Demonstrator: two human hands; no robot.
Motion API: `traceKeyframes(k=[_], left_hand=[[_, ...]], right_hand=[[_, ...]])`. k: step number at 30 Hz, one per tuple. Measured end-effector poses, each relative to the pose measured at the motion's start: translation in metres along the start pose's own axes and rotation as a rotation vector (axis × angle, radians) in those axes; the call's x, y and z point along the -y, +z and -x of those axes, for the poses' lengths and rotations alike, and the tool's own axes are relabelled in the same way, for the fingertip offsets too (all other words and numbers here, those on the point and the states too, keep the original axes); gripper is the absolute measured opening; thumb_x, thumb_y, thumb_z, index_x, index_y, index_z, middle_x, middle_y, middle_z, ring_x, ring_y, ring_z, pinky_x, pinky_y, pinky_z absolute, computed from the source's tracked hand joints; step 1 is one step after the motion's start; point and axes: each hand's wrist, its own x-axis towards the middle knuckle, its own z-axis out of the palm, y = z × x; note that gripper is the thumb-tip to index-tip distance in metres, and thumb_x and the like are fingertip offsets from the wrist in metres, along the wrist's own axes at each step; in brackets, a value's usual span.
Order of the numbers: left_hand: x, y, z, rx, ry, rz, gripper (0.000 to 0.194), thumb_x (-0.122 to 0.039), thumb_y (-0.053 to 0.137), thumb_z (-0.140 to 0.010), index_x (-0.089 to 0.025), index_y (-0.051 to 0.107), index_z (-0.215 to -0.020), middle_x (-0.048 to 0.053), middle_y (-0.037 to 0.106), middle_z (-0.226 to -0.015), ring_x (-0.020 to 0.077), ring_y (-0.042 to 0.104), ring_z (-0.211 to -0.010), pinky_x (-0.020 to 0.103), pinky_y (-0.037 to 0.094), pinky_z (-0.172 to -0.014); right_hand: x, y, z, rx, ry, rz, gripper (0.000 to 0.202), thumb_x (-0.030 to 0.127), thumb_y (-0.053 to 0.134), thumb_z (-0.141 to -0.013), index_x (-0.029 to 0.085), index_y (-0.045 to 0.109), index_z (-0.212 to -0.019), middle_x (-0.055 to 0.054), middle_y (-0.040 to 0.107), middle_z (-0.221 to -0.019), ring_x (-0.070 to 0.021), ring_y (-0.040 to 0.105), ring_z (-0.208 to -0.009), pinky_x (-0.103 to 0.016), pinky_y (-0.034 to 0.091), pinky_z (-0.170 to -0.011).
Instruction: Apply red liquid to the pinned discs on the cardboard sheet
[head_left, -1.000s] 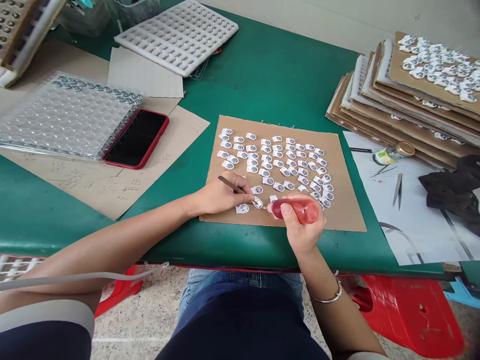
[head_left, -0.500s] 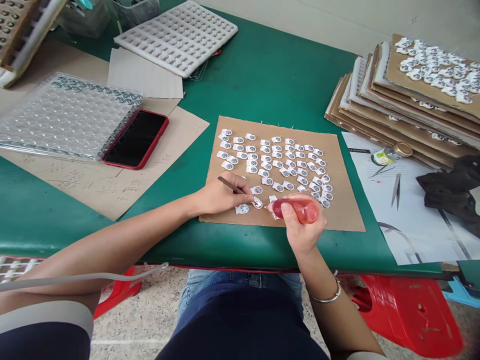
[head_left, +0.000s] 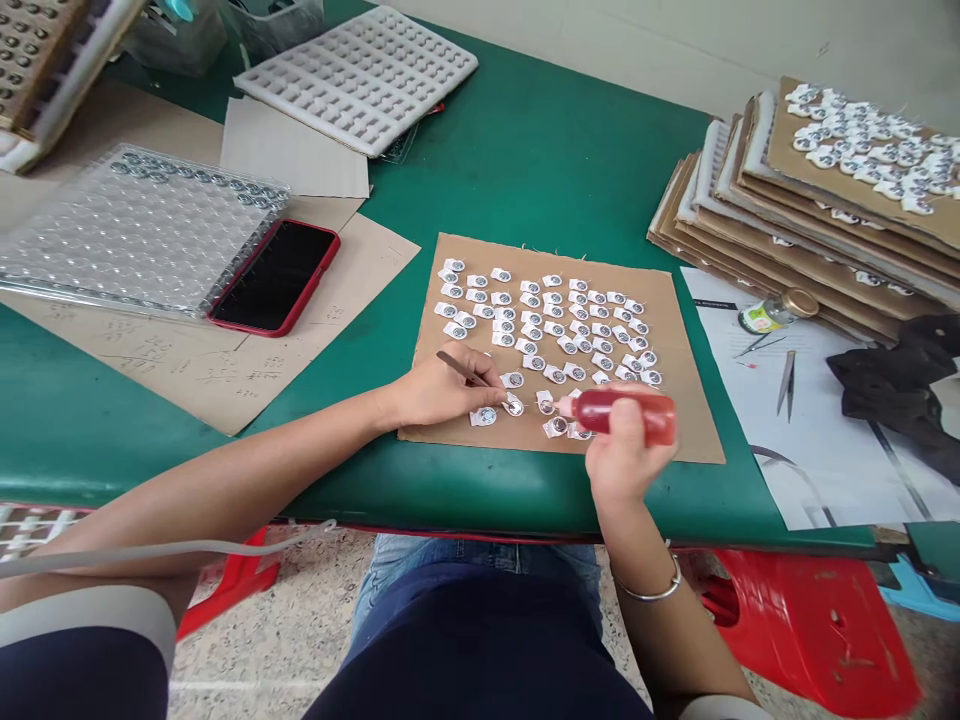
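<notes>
A brown cardboard sheet (head_left: 472,435) carries rows of small white tagged pieces with round dark centres. On its lower left part, my left hand (head_left: 442,385) is closed on thin dark tweezers (head_left: 459,368), whose tip end is hidden by the fingers. One white piece (head_left: 513,404) lies at those fingertips, and another (head_left: 484,416) is just below them. My right hand (head_left: 626,455) grips a squeeze bottle of red liquid (head_left: 619,412), its nozzle pointing left over a white piece (head_left: 545,402).
A red-cased phone (head_left: 276,277) and a clear plastic tray (head_left: 142,235) lie at the left. Behind them is a white moulded tray (head_left: 360,75). Stacked cardboard sheets (head_left: 697,225), a small jar (head_left: 780,311), tweezers (head_left: 786,385) and black cloth (head_left: 885,375) are at the right.
My right hand has moved right with the red bottle, drawing the nozzle away from the piece at my left fingertips. My left hand is nearly unmoved.
</notes>
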Motion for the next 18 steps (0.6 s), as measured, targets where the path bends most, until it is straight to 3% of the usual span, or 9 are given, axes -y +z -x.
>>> traceKeyframes(k=[4,9,14,18], left_hand=[[-0.018,-0.007,0.006,-0.055,0.025,0.048,0.017,-0.028,0.067,-0.075,-0.011,0.069,-0.076,0.004,0.067,-0.062,0.0104,0.06,-0.055,0.018,0.045,-0.048],[-0.041,-0.012,0.035,-0.158,0.086,-0.106,0.016,-0.029,0.066,-0.077,-0.015,0.071,-0.083,0.002,0.069,-0.069,0.01,0.061,-0.06,0.018,0.046,-0.053],[-0.022,0.015,0.069,-0.372,0.131,-0.226,0.018,-0.029,0.06,-0.083,-0.017,0.071,-0.09,0.004,0.072,-0.078,0.0104,0.063,-0.062,0.017,0.048,-0.054],[-0.002,0.039,0.08,-0.485,0.144,-0.273,0.016,-0.028,0.06,-0.083,-0.016,0.069,-0.089,0.005,0.072,-0.084,0.0136,0.067,-0.072,0.019,0.051,-0.061]], right_hand=[[0.019,-0.004,-0.032,0.073,0.261,-0.255,0.032,0.05,0.054,-0.078,0.019,0.055,-0.085,0.003,0.056,-0.066,-0.0146,0.06,-0.048,-0.024,0.04,-0.036],[0.043,0.014,-0.075,0.265,0.234,-0.274,0.03,0.05,0.053,-0.079,0.021,0.053,-0.087,0.003,0.054,-0.065,-0.0139,0.061,-0.053,-0.022,0.037,-0.035],[0.037,0.046,-0.067,0.396,0.162,-0.292,0.026,0.047,0.054,-0.079,0.023,0.049,-0.088,0.004,0.051,-0.061,-0.0136,0.06,-0.048,-0.022,0.034,-0.033],[0.023,0.051,-0.049,0.409,0.187,-0.231,0.025,0.046,0.054,-0.078,0.024,0.048,-0.087,0.004,0.052,-0.061,-0.0128,0.058,-0.044,-0.023,0.034,-0.032]])
